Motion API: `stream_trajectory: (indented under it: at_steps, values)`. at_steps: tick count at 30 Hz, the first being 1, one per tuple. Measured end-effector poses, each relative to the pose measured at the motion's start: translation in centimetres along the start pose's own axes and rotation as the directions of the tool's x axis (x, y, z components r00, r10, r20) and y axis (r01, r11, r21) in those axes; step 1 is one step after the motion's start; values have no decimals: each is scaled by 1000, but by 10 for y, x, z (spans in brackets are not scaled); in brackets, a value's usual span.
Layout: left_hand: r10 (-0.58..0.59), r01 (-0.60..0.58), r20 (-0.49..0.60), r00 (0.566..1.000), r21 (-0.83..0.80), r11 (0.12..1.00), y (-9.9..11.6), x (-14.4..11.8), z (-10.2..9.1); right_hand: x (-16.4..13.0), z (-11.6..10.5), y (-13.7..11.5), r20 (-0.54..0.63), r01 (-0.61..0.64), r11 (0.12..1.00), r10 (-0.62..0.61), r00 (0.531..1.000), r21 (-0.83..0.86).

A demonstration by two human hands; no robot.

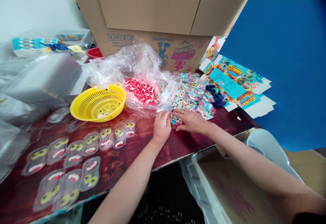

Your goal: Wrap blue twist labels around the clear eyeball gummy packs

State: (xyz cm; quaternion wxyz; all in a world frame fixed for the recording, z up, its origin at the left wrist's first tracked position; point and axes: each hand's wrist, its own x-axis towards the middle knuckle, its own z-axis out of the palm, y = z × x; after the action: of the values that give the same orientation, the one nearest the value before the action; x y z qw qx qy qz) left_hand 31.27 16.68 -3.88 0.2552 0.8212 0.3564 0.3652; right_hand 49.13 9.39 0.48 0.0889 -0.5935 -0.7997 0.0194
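— Plastic everywhere on my feed. Where are the hands?

— Both at the near edge of the wrapped candy pile (191,95), mid table (142,142). Left hand (161,126) curled, knuckles up; fingertips hidden, can't tell if it's gripping anything. Right hand (192,121) flat-ish, fingers on a small candy packet (175,120), mostly covered.

— Rest?

— Yellow basket (98,102) left of them, red pieces (141,91) in a clear bag, blister trays (76,156) w/ eyes & mouths front-left. Cardboard box (163,16) cut off at top.

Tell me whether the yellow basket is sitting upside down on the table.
No, the yellow basket rests tilted but open side up, its inside showing.
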Motion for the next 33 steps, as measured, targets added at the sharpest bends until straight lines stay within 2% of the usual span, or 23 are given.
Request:
stream_trajectory:
  at_steps: [3, 7, 12, 18, 25, 29, 33]
  values:
    - [-20, 20, 29, 999, 10, 1000, 2, -6, 0, 5, 4, -7, 50, -20, 996, 24, 998, -89]
    - [-42, 40, 39, 998, 48, 998, 8, -27, 2, 5, 6, -14, 38, -19, 987, 25, 999, -157]
    - [-54, 39, 154, 987, 97, 994, 11, -55, -8, 4, 7, -26, 32, -83, 964, 94, 995, -251]
    - [-46, 23, 171, 984, 135, 991, 12, -71, -31, 10, 9, -24, 11, -161, 969, 166, 986, -188]
    - [-3, -13, 120, 993, 128, 992, 11, -103, -62, 11, 16, -19, -61, -216, 972, 211, 976, -90]
    - [43, -49, 48, 998, 120, 992, 9, -121, -81, 6, 9, -1, -188, -324, 946, 323, 928, 28]
    - [99, -97, -6, 995, 119, 988, 8, -129, -86, 13, -14, 32, -332, -416, 894, 449, 830, 168]
